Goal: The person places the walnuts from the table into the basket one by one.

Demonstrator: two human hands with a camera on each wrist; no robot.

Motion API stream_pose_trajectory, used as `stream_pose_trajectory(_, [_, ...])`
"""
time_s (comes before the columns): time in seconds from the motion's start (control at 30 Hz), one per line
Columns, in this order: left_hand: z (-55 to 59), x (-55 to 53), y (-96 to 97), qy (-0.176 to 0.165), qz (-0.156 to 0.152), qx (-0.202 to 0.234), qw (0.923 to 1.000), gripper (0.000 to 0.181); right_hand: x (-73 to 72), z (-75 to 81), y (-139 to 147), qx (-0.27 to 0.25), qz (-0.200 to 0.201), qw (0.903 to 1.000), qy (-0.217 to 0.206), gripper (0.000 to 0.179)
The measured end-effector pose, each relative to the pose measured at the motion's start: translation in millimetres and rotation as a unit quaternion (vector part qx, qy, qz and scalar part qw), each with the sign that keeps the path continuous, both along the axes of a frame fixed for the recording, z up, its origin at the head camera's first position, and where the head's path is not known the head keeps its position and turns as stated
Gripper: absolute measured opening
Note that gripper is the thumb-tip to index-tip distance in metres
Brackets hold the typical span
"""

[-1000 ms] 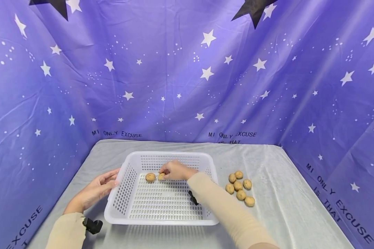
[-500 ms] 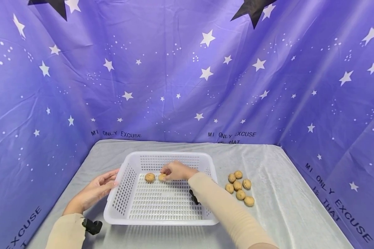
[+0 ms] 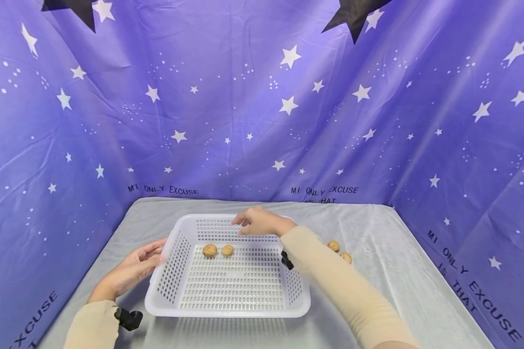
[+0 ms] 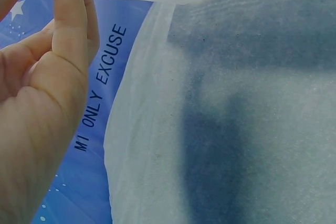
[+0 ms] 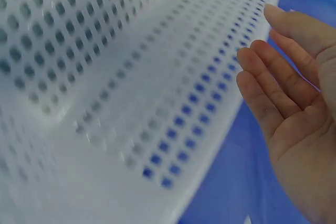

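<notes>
While the right hand (image 3: 264,222) is loosely open above the far wall of the basket (image 3: 229,313), I see the left hand (image 3: 133,266) with relaxed fingers against its left rim. Inside, two walnuts (image 3: 209,250) sit side by side, slightly apart, on the basket floor toward the back left. From my remote view, two more walnuts (image 3: 333,245) show on the gray cloth (image 3: 419,295) to the right, beside the beige sleeve (image 3: 332,276). Behind hangs a purple starry curtain (image 3: 227,106).
</notes>
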State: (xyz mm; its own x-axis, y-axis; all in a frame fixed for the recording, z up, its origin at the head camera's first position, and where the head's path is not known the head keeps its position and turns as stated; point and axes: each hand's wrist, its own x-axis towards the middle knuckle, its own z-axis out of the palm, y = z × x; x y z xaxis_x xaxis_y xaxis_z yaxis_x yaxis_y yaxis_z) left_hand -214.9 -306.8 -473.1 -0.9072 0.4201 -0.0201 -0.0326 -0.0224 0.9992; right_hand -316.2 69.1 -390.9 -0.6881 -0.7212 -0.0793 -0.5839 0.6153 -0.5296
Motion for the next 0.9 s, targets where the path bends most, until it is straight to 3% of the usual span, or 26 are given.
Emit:
stream_pose_trajectory(0.23, [0.4,-0.7,0.3,-0.003,0.000,0.004,1.0000,0.064,-2.2,21.8,36.9,-0.007,-0.010,0.9986,0.052,0.040])
stream_pose_trajectory(0.5, [-1.5,-1.1,-0.6,-0.003,0.000,0.004,1.0000,0.063,-3.0,29.2,97.4,-0.010,-0.038,0.9956,0.084,0.039])
stream_pose_trajectory(0.7, [-1.6,-1.2,-1.6,-0.001,-0.004,0.007,1.0000,0.062,-0.1,24.0,141.4,-0.007,-0.082,0.9933,0.081,0.036])
stream_pose_trajectory(0.9, [-2.2,-1.2,-1.3,-0.002,-0.006,0.008,1.0000,0.063,3.2,2.8,181.3,-0.006,-0.108,0.9924,0.058,0.036])
